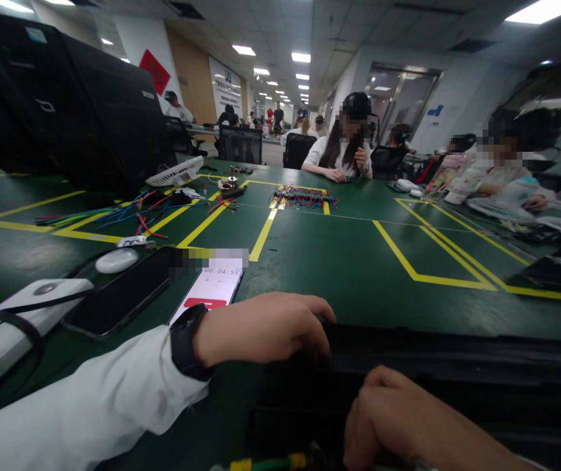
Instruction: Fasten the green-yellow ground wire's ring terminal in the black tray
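My left hand point(271, 330) rests at the near edge of the green table point(339, 261), fingers curled down onto the rim of a long black tray or case point(457, 366). A dark watch sits on that wrist, above a white sleeve. My right hand point(398, 418) is low in the frame inside the black tray, fingers bent under and hidden. Yellow and green wire ends point(265, 463) show just left of it at the bottom edge; I cannot tell whether the hand holds them.
A phone showing a timer point(212, 288) and a dark phone point(118, 297) lie left of my hand, next to a white power bank point(10, 320). Loose coloured wires point(114, 216) and a wire row point(305, 195) lie farther off. People sit at the far side.
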`<action>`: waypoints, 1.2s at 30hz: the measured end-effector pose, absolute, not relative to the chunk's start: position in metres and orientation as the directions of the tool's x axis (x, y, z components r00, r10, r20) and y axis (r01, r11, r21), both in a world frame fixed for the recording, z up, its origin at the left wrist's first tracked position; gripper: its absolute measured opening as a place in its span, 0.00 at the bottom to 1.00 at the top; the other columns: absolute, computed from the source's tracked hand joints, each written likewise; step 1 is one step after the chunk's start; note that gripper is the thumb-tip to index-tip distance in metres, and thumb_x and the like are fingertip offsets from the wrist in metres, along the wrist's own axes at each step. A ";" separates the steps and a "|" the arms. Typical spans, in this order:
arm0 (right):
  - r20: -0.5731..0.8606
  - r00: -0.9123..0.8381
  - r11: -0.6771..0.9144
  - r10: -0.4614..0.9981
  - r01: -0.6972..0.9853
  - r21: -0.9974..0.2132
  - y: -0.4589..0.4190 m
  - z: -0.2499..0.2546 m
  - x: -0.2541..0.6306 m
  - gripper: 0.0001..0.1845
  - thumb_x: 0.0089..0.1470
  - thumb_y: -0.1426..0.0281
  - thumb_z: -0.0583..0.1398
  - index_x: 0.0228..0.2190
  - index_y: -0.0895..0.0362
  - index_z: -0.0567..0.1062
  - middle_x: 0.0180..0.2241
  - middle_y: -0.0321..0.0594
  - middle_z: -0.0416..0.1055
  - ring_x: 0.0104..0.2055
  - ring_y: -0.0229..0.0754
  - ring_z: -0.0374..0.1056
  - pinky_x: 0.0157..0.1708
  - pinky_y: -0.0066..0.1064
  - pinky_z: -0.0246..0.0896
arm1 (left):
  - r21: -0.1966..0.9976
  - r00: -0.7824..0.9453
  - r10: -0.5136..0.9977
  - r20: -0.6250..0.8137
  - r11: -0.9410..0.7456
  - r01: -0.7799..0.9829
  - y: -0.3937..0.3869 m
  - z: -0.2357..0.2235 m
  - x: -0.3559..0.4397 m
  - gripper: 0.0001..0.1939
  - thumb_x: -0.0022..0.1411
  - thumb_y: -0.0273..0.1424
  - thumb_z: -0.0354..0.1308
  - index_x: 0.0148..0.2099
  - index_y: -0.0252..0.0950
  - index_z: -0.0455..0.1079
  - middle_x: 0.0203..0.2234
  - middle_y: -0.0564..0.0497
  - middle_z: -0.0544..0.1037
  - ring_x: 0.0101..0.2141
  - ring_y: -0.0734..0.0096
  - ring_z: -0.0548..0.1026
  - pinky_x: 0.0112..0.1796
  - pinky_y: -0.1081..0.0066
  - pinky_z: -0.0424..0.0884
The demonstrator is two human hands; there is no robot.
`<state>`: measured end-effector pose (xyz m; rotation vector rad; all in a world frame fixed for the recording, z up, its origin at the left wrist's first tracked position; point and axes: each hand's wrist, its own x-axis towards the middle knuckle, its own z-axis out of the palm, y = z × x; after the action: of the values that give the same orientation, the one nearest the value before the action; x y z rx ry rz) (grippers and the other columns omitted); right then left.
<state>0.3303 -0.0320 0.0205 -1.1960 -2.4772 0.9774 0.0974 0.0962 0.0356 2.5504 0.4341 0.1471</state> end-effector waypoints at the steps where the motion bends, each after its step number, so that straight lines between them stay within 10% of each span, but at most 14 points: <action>1: -0.082 -0.653 0.446 0.753 0.598 -0.666 -0.031 0.021 0.332 0.05 0.63 0.68 0.77 0.38 0.46 0.87 0.36 0.25 0.88 0.37 0.42 0.84 0.43 0.32 0.75 | 0.536 0.943 0.333 0.012 -0.798 0.275 0.096 0.037 0.098 0.15 0.75 0.18 0.71 0.54 0.43 0.90 0.64 0.48 0.84 0.53 0.59 0.88 0.54 0.69 0.78; 14: -0.103 -0.611 0.315 0.785 0.536 -0.783 -0.033 -0.029 0.350 0.29 0.75 0.54 0.66 0.22 0.49 0.72 0.19 0.28 0.65 0.21 0.37 0.66 0.32 0.29 0.70 | 0.543 0.938 0.344 0.036 -0.795 0.271 0.096 0.038 0.098 0.11 0.76 0.20 0.69 0.46 0.41 0.89 0.55 0.49 0.86 0.46 0.63 0.87 0.49 0.69 0.79; 36: -0.042 -0.717 0.544 0.696 0.565 -0.619 -0.028 0.015 0.330 0.10 0.67 0.68 0.73 0.31 0.48 0.84 0.29 0.26 0.83 0.31 0.40 0.80 0.43 0.34 0.72 | 0.560 0.947 0.314 0.074 -0.798 0.221 0.098 0.035 0.097 0.10 0.75 0.21 0.72 0.52 0.41 0.89 0.56 0.47 0.86 0.52 0.59 0.87 0.54 0.68 0.79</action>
<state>0.3303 -0.0275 0.0145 -1.0656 -2.5719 0.9184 0.0972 0.0977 0.0352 2.5277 0.3784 0.2191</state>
